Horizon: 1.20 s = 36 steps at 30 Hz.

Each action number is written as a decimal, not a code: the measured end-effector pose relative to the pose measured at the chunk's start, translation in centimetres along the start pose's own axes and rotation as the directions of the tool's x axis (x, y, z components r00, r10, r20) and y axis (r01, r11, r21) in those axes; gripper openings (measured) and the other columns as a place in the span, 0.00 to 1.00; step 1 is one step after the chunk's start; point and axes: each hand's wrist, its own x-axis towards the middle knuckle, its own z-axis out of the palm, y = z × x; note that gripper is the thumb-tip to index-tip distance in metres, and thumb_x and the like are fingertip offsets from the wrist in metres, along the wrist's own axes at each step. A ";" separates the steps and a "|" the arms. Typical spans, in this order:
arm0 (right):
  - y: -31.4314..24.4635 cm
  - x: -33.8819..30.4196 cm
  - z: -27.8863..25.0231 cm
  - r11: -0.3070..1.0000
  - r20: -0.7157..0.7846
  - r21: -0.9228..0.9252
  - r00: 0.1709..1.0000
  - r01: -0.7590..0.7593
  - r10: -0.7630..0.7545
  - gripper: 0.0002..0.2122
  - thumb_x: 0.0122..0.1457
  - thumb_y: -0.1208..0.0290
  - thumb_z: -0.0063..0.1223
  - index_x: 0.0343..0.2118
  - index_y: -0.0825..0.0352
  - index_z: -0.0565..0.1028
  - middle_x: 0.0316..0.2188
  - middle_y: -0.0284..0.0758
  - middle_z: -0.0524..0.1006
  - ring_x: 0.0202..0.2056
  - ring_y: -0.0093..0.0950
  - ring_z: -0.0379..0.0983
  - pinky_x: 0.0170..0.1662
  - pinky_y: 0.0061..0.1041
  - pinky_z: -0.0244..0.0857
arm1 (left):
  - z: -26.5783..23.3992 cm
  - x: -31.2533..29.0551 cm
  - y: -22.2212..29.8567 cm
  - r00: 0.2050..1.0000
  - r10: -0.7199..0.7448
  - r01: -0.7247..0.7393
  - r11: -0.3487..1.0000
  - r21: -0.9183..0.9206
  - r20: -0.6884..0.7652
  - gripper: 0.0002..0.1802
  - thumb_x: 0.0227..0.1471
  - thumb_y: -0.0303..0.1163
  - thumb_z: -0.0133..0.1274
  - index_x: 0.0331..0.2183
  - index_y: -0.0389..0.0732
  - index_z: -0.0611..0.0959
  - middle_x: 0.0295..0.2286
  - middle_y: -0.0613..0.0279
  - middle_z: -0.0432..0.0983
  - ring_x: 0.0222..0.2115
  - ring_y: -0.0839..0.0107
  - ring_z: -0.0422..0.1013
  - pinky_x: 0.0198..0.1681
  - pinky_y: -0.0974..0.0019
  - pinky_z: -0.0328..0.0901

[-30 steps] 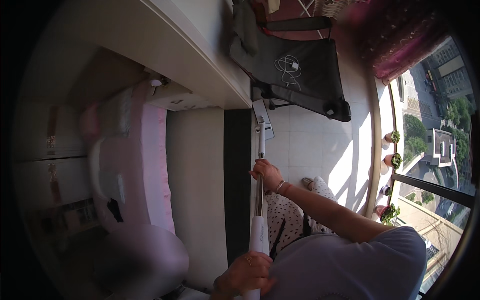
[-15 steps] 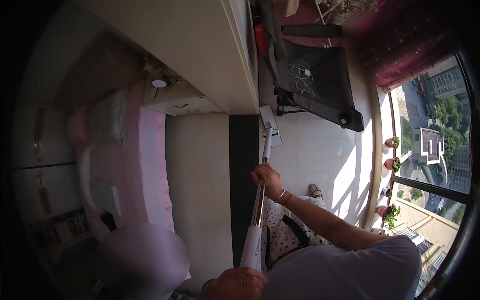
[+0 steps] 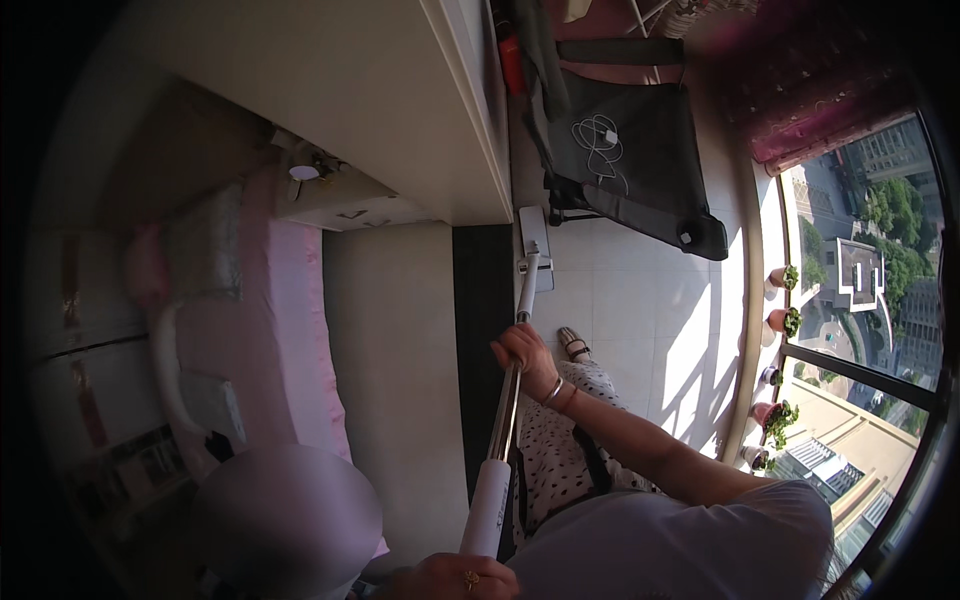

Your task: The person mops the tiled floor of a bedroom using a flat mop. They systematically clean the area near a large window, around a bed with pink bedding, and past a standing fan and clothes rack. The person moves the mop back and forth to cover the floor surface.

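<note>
A two-handed grip above the pale tiled floor [image 3: 625, 310]

Ahead of you stands a dark grey fabric folding chair [image 3: 640, 150]. Your long white-and-silver flat-headed pole [image 3: 507, 410] slants down to the floor, its head near the chair. Your right hand [image 3: 527, 357] wraps the metal shaft; your left hand [image 3: 460, 578] clasps the white handle. A thin white cable [image 3: 601, 150] lies on the seat.

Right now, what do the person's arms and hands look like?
The left hand wears a gold-coloured ring. The right arm has a silvery bangle, a thin reddish band and a short, pale greyish sleeve. I can't make out the left sleeve.
</note>
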 end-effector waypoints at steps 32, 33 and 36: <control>21.8 22.5 1.2 0.996 -0.388 0.040 0.920 0.082 -0.060 0.09 0.52 0.76 0.62 0.27 0.63 0.69 0.36 0.34 0.77 0.48 0.42 0.70 0.50 0.35 0.63 | -0.7 6.6 -22.8 0.991 -0.037 0.088 0.910 0.405 -0.132 0.19 0.33 0.21 0.63 0.17 0.45 0.66 0.19 0.67 0.66 0.25 0.69 0.69 0.47 0.58 0.70; 21.5 21.0 1.5 0.996 -0.338 0.067 0.941 0.059 -0.033 0.10 0.51 0.75 0.63 0.27 0.62 0.69 0.37 0.32 0.76 0.52 0.41 0.68 0.53 0.35 0.61 | 0.0 5.6 -22.3 0.990 -0.065 0.112 0.902 0.417 -0.125 0.19 0.35 0.23 0.65 0.18 0.46 0.68 0.20 0.67 0.68 0.27 0.69 0.70 0.49 0.57 0.69; 18.4 15.8 1.3 0.997 -0.337 0.063 0.941 0.052 -0.028 0.10 0.51 0.73 0.64 0.27 0.62 0.69 0.38 0.30 0.76 0.54 0.41 0.66 0.53 0.36 0.60 | 3.1 4.0 -19.0 0.985 -0.111 0.154 0.915 0.373 -0.134 0.20 0.35 0.20 0.64 0.17 0.45 0.66 0.19 0.67 0.67 0.25 0.70 0.69 0.47 0.59 0.70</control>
